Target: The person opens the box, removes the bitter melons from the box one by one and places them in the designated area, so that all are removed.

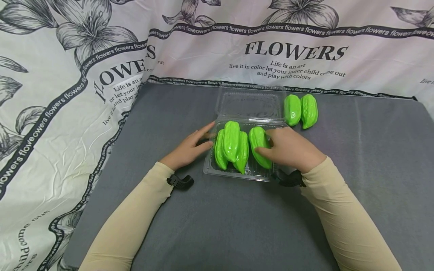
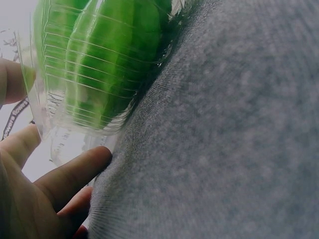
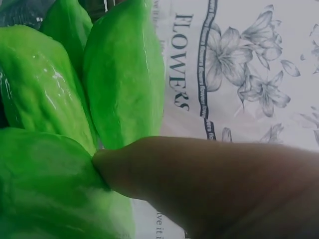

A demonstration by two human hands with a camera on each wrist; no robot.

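Note:
A clear plastic container point(image 1: 251, 176) lies on the table with its lid point(image 1: 251, 103) folded back. On its left side three green peppers point(image 1: 231, 141) are bunched, one resting on the others. My right hand point(image 1: 293, 148) grips another green pepper point(image 1: 259, 146) in the container's right part, the thumb point(image 3: 144, 164) against its surface in the right wrist view. My left hand point(image 1: 186, 150) touches the container's left edge with fingers spread; in the left wrist view the fingers point(image 2: 75, 174) lie beside the clear wall point(image 2: 94, 74), with green peppers showing through it.
Two more green peppers point(image 1: 292, 110) lie side by side to the right of the lid, near the back of the grey table point(image 1: 217, 226). A flower-printed cloth point(image 1: 203, 56) hangs behind the table and along its left side.

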